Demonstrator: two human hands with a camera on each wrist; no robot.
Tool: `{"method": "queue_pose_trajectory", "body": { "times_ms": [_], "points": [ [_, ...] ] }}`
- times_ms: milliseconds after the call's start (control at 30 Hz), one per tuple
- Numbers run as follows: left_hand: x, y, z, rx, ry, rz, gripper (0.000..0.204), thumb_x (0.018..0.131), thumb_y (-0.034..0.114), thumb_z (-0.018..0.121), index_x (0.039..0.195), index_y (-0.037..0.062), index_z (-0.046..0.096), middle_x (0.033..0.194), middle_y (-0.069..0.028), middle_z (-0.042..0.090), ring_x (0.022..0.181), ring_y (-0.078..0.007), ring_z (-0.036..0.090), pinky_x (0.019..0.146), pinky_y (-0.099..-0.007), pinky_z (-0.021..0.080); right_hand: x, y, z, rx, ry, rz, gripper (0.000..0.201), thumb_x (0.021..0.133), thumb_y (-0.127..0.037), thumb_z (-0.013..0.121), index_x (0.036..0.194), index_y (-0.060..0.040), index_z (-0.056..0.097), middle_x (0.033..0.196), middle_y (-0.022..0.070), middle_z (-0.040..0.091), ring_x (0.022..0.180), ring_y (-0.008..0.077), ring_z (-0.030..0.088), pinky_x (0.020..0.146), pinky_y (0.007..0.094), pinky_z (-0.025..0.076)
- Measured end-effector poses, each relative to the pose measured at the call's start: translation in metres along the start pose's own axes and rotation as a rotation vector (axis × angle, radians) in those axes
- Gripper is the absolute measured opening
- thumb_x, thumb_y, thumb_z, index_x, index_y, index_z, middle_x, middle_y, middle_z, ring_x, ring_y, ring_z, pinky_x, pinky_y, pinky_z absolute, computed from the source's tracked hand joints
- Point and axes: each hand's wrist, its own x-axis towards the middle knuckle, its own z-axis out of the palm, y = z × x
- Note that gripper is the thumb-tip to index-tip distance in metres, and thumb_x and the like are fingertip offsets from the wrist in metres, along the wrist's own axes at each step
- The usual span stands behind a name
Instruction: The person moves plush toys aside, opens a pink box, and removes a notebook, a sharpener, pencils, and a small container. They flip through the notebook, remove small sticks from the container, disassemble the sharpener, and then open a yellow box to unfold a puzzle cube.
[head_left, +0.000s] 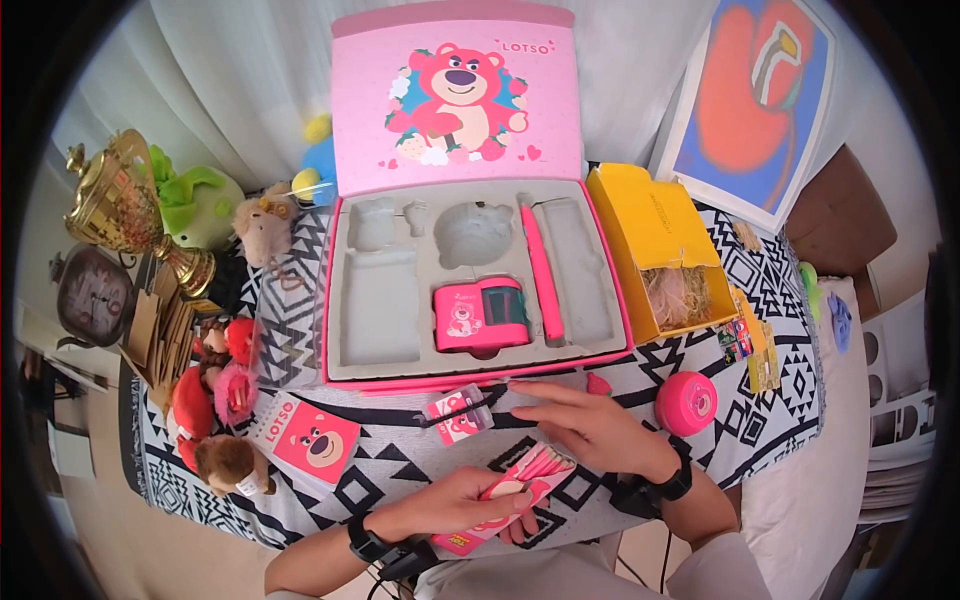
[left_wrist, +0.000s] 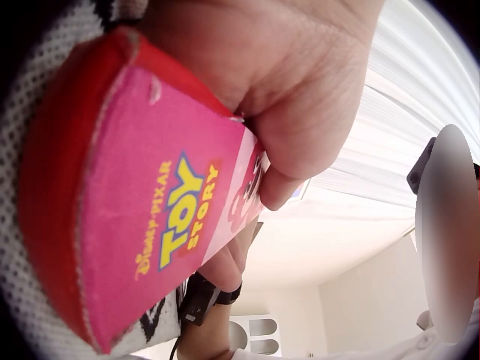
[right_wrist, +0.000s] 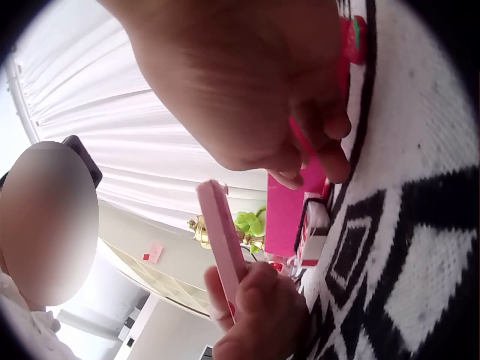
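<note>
My left hand (head_left: 450, 505) grips a pink Toy Story box of pencils (head_left: 465, 541) at the table's near edge, thumb across its front. Several pink pencils (head_left: 545, 460) show at the box's open top, which points up and right. In the left wrist view the printed lower end of the pencil box (left_wrist: 135, 225) is close to the camera. My right hand (head_left: 605, 432) holds nothing, its fingers extended leftward just above the pencils. Beyond those fingers lies a small clear-wrapped pink and white pack (head_left: 460, 415) with a bear print.
A pink Lotso gift box (head_left: 385, 365) stands lid-up behind, with a pink pencil sharpener (head_left: 465, 318) and a long pink piece (head_left: 542, 275) in its tray. A Lotso notepad (head_left: 318, 440) and dolls lie left; a round pink case (head_left: 686, 403) and yellow box (head_left: 650, 220) stand right.
</note>
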Motion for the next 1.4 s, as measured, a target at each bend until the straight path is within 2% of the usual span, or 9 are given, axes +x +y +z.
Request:
{"method": "queue_pose_trajectory", "body": {
  "times_ms": [100,200,333,500,633,867,1133,1233,1400],
  "points": [
    [0.0,0.003,0.001,0.022,-0.011,0.008,0.035,0.102,0.029,0.051,0.102,-0.0026,0.064,0.092,-0.0061,0.069,0.079,-0.0108,0.066,0.073,-0.0257,0.054,0.004,0.006,0.009,-0.041,-0.108,0.014,0.053,0.089,0.003,0.059,0.139,-0.0114,0.047,0.15,0.0116,0.04,0.128,0.0326,0.05,0.097,0.0357,0.049],
    [0.0,0.002,0.001,0.037,-0.027,0.022,0.037,0.102,0.032,0.05,0.102,-0.0025,0.064,0.091,-0.0055,0.069,0.079,-0.0103,0.065,0.072,-0.0257,0.054,0.011,0.004,0.019,-0.192,-0.099,-0.026,0.053,0.093,-0.012,0.059,0.142,-0.0105,0.04,0.145,0.0103,0.042,0.097,0.0338,0.065,0.071,0.04,0.055],
    [0.001,-0.001,-0.003,0.027,-0.049,-0.006,0.035,0.102,0.027,0.051,0.11,-0.0053,0.061,0.097,-0.0097,0.069,0.085,-0.0143,0.067,0.075,-0.0268,0.054,0.017,-0.006,0.021,-0.258,-0.071,0.029,0.053,0.093,-0.014,0.059,0.141,-0.0055,0.039,0.126,0.0147,0.047,0.087,0.034,0.065,0.066,0.0411,0.054],
    [0.001,0.0,-0.002,0.043,-0.045,0.029,0.035,0.102,0.028,0.051,0.106,-0.0049,0.063,0.096,-0.0088,0.069,0.083,-0.0126,0.066,0.075,-0.0261,0.054,0.017,-0.004,0.024,-0.236,-0.021,0.011,0.053,0.09,-0.007,0.062,0.14,-0.0066,0.044,0.129,0.0158,0.048,0.087,0.0349,0.064,0.071,0.0391,0.053],
    [0.002,-0.002,-0.002,0.06,-0.063,0.061,0.037,0.102,0.032,0.05,0.109,-0.0031,0.061,0.092,-0.0071,0.069,0.079,-0.0133,0.067,0.07,-0.0268,0.055,0.016,-0.001,0.031,-0.235,0.033,-0.107,0.05,0.087,-0.005,0.064,0.135,-0.0047,0.05,0.14,0.0123,0.047,0.099,0.0341,0.064,0.076,0.0365,0.055],
    [0.004,-0.006,-0.003,0.059,-0.071,0.079,0.035,0.102,0.03,0.05,0.108,-0.0028,0.06,0.092,-0.0072,0.068,0.079,-0.0138,0.067,0.069,-0.0267,0.055,0.016,-0.001,0.029,-0.167,-0.018,0.059,0.048,0.084,0.002,0.065,0.13,-0.0063,0.054,0.136,0.0138,0.048,0.102,0.0322,0.064,0.078,0.0382,0.054],
    [0.005,-0.006,-0.002,0.064,-0.067,0.065,0.036,0.102,0.031,0.05,0.109,-0.0028,0.06,0.091,-0.007,0.068,0.078,-0.0137,0.067,0.068,-0.0263,0.054,0.015,0.008,0.036,-0.203,0.139,-0.18,0.036,0.079,0.002,0.07,0.114,-0.0028,0.062,0.114,0.014,0.061,0.094,0.0288,0.066,0.074,0.0343,0.055],
    [0.004,-0.004,-0.002,0.058,-0.065,0.051,0.036,0.102,0.031,0.05,0.111,-0.0028,0.059,0.092,-0.007,0.068,0.078,-0.0133,0.067,0.068,-0.026,0.054,0.014,-0.002,0.031,-0.318,0.143,-0.122,0.028,0.078,0.0,0.072,0.105,-0.0023,0.064,0.107,0.0121,0.063,0.09,0.031,0.066,0.073,0.0353,0.054],
    [0.004,-0.004,-0.003,0.09,-0.08,0.052,0.038,0.102,0.032,0.051,0.114,-0.0037,0.061,0.097,-0.0092,0.07,0.082,-0.0136,0.067,0.074,-0.027,0.055,0.02,-0.006,0.033,-0.297,0.189,-0.101,0.028,0.077,-0.001,0.073,0.103,-0.0035,0.062,0.099,0.0118,0.063,0.085,0.0311,0.065,0.069,0.036,0.053]
  ]
}}
